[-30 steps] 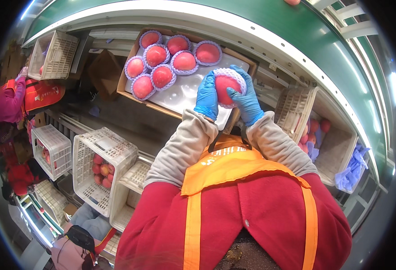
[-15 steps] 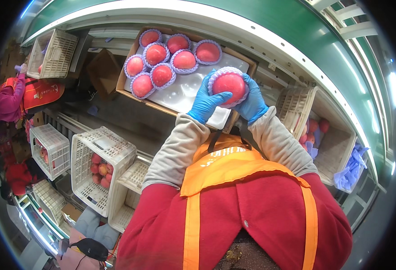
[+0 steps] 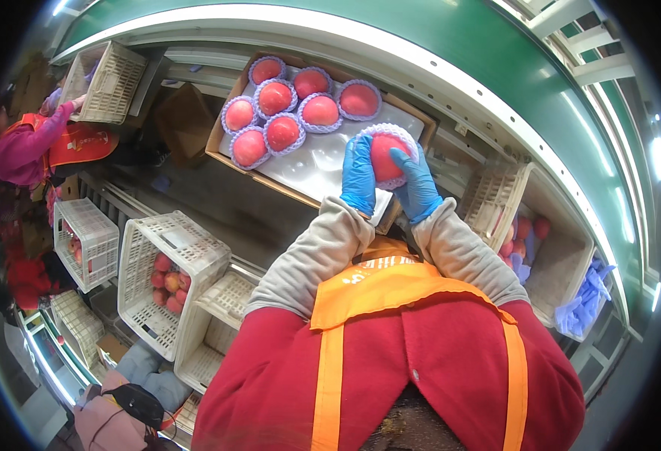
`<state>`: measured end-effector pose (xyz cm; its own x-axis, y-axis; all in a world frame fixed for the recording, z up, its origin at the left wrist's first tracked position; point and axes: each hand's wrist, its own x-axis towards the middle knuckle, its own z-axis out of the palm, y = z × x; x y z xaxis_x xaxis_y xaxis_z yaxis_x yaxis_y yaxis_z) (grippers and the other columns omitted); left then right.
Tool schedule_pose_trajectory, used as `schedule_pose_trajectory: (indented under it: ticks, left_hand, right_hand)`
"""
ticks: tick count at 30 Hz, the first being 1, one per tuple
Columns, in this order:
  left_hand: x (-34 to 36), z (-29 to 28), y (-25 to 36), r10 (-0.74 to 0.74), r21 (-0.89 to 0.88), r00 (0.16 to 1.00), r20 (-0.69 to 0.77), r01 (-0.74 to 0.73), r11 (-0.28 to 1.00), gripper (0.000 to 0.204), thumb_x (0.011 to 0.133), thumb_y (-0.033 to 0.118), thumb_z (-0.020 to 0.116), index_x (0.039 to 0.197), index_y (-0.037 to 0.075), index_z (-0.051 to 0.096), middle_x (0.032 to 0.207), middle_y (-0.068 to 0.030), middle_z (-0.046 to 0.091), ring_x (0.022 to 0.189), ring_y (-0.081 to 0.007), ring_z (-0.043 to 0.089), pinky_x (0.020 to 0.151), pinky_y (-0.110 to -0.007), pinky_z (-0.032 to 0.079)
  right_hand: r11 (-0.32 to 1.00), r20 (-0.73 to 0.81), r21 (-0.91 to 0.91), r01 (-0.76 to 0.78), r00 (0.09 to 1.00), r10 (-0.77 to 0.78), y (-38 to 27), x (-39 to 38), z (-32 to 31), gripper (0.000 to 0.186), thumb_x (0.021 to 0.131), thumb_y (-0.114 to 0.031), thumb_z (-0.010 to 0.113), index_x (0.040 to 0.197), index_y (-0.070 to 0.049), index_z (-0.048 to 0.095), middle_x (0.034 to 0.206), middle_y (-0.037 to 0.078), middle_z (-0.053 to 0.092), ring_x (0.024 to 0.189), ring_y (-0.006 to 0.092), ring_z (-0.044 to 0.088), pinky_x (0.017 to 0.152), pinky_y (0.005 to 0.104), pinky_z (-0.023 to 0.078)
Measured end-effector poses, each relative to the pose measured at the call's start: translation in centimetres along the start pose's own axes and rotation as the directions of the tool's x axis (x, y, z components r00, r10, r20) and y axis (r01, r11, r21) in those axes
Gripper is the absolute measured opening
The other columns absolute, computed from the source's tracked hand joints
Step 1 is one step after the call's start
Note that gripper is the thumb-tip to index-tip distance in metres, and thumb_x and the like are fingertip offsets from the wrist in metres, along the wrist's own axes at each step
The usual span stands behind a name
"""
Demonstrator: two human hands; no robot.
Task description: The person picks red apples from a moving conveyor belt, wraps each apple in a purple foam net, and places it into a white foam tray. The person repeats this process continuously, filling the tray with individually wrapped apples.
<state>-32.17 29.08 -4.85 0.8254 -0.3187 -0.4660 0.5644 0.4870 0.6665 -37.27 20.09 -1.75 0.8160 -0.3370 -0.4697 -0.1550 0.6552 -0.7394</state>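
Between my two blue-gloved hands is a red apple [image 3: 384, 156] in a lavender foam net, held above the right part of a cardboard box [image 3: 216, 143]. My left hand [image 3: 358, 177] grips its left side. My right hand [image 3: 420, 186] wraps its right side, with the thumb across the front of the apple. In the box, several netted apples [image 3: 320, 111] sit at the left and back of a pale moulded tray [image 3: 297, 167]. Bare hollows of the tray show to the left of my hands.
At my right stands a crate [image 3: 496, 197] of loose apples, with lavender foam nets [image 3: 586, 289] by its edge. White crates [image 3: 173, 233] with apples stand at my left. A green conveyor [image 3: 451, 45] runs behind the box. A co-worker [image 3: 52, 146] handles a crate at the far left.
The apple has been turned in my hands: my right thumb now lies across its front, where my left thumb was. The view has shifted slightly, and the apples in the box look the same.
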Motion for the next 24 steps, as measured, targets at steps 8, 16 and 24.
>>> schedule_pose_trajectory:
  ticks: [8, 16, 24]
  left_hand:
    - [0.2, -1.5, -1.9, 0.008, -0.043, 0.999, 0.035, -0.006, 0.999, 0.038, 0.094, 0.037, 0.054, 0.116, 0.007, 0.051, 0.112, -0.009, 0.056, 0.101, -0.019, 0.056, 0.091, -0.033, 0.047]
    - [1.1, -3.5, -0.1, 0.131, 0.808, 0.829, 0.543, -0.559, 0.185, 0.119, 0.054, 0.039, 0.088, 0.143, -0.001, 0.02, 0.142, -0.0245, 0.029, 0.128, -0.0386, 0.035, 0.108, -0.043, 0.03]
    - [11.4, 0.6, -2.0, 0.08, 0.545, 0.54, 0.838, -0.836, -0.062, 0.103, 0.062, 0.036, 0.081, 0.14, -0.005, 0.028, 0.123, -0.0271, 0.046, 0.11, -0.0421, 0.048, 0.097, -0.045, 0.04]
  right_hand:
    - [0.943, -0.061, 0.182, -0.28, 0.954, 0.295, 0.8, 1.6, -1.0, 0.051, 0.087, -0.05, 0.058, 0.123, -0.014, 0.052, 0.115, 0.01, 0.061, 0.098, 0.0251, 0.063, 0.083, 0.0431, 0.054]
    - [0.94, -0.166, 0.241, -0.241, 0.944, 0.284, 5.6, 4.1, -4.2, 0.044, 0.088, -0.043, 0.061, 0.118, -0.012, 0.055, 0.105, 0.011, 0.063, 0.094, 0.0249, 0.064, 0.077, 0.0408, 0.056]
    - [0.987, -0.229, 0.005, -0.159, 0.961, 0.156, -0.7, 4.1, -6.9, 0.052, 0.093, -0.044, 0.054, 0.137, -0.019, 0.042, 0.131, 0.008, 0.049, 0.114, 0.0252, 0.052, 0.093, 0.044, 0.043]
